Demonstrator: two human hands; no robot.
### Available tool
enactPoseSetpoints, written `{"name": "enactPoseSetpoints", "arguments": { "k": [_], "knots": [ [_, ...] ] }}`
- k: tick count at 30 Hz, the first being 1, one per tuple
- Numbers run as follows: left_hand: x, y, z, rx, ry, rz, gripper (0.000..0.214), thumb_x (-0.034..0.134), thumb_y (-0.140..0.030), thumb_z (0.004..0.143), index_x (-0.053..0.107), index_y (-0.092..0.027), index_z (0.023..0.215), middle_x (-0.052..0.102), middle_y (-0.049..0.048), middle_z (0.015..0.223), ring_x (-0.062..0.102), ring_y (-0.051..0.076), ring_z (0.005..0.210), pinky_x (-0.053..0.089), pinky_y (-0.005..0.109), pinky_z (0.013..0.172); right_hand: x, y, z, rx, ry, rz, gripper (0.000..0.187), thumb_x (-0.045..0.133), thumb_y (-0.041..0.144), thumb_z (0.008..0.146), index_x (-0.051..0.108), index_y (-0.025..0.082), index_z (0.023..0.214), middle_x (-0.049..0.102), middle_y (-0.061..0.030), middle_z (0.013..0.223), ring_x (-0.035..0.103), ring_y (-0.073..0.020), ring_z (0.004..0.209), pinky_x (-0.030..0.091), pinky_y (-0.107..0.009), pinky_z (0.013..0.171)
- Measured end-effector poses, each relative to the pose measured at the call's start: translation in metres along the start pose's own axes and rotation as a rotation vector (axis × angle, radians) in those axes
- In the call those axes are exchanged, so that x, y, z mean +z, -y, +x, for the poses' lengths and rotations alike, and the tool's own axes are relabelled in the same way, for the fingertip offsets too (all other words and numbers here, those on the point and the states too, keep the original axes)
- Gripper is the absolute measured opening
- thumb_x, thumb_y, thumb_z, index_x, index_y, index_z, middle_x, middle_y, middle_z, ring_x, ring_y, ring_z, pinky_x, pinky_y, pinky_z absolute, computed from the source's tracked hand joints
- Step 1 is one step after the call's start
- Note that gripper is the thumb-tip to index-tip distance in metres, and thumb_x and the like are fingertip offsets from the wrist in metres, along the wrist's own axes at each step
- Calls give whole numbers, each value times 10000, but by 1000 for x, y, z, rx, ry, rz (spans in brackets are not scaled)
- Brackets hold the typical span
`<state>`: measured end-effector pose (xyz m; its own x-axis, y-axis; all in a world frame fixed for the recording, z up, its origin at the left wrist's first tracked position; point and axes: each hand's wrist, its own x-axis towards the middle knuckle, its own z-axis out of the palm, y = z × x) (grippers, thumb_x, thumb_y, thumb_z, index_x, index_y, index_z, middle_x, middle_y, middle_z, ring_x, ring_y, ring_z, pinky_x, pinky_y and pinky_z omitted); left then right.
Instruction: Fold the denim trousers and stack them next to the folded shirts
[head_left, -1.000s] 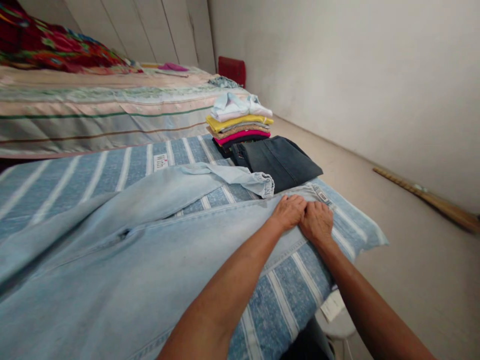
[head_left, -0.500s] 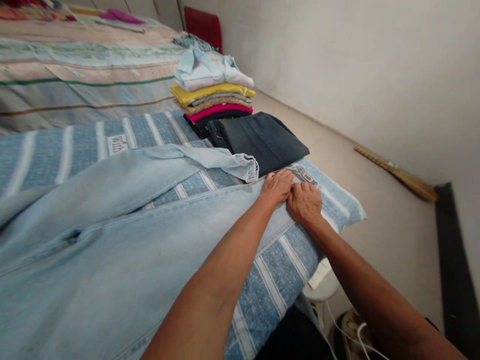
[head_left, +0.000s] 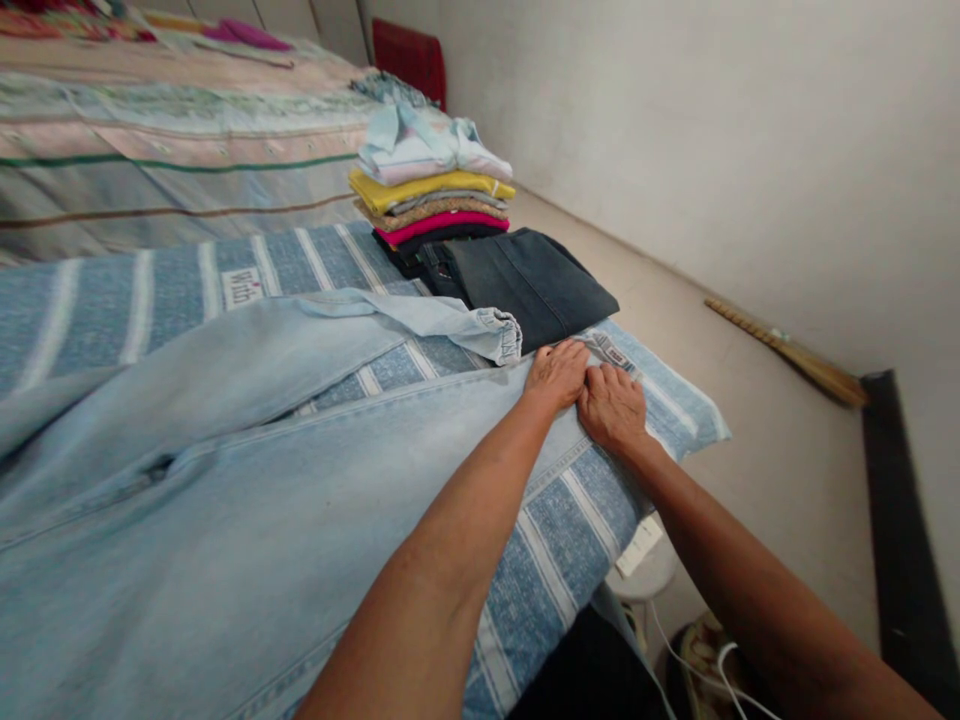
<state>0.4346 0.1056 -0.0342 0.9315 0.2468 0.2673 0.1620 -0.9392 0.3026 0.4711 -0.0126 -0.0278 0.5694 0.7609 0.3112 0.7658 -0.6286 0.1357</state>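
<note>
A pair of light blue jeans [head_left: 300, 520] lies spread over a blue-and-white striped cover, running off to the left. My left hand [head_left: 559, 374] is closed on the end of the nearer leg, with its fingertips curled down at the hem. Just to its right, my right hand [head_left: 613, 402] grips the same leg end, knuckles up and fingers bent into the cloth. The gathered cuff [head_left: 501, 335] of the other leg rests beside my left hand. Folded dark jeans [head_left: 536, 285] lie right behind both hands. My fingertips are partly hidden.
A stack of folded clothes [head_left: 435, 190] stands behind the dark jeans. The striped cover [head_left: 555, 540] ends at a right edge above the floor. A white stool [head_left: 649, 570] with a power strip is below. A broom [head_left: 787, 350] lies by the wall, and a bed [head_left: 187, 170] stands behind.
Both hands keep their hold at the leg end, and the jeans lie the same. The view has shifted very slightly.
</note>
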Motion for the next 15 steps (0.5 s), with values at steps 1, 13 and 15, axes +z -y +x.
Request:
{"name": "enactPoseSetpoints", "arguments": {
  "k": [1, 13, 15],
  "knots": [
    [0, 0, 0, -3, 0, 1, 331, 301, -209, 919, 510, -226, 1175, 485, 42, 1357, 359, 178, 1291, 321, 396, 985, 0, 0, 0, 6, 2, -4, 276, 366, 376, 930, 537, 165, 984, 563, -94, 974, 438, -236, 942, 244, -337, 731],
    [-3, -1, -3, -6, 3, 19, 327, 308, -201, 912, 519, -210, 1163, 480, 37, 1368, 364, 168, 1285, 319, 374, 990, -3, 0, -2, 1, -3, 10, 261, 374, 379, 924, 536, 176, 949, 584, -79, 963, 450, -237, 952, 231, -342, 734],
    [-3, -1, -3, -13, 2, 24, 334, 300, -205, 916, 510, -209, 1177, 475, 37, 1374, 367, 168, 1284, 317, 372, 992, -4, 1, -2, 7, 9, 10, 267, 372, 384, 925, 540, 178, 939, 584, -81, 955, 451, -239, 947, 233, -343, 728]
  ]
}}
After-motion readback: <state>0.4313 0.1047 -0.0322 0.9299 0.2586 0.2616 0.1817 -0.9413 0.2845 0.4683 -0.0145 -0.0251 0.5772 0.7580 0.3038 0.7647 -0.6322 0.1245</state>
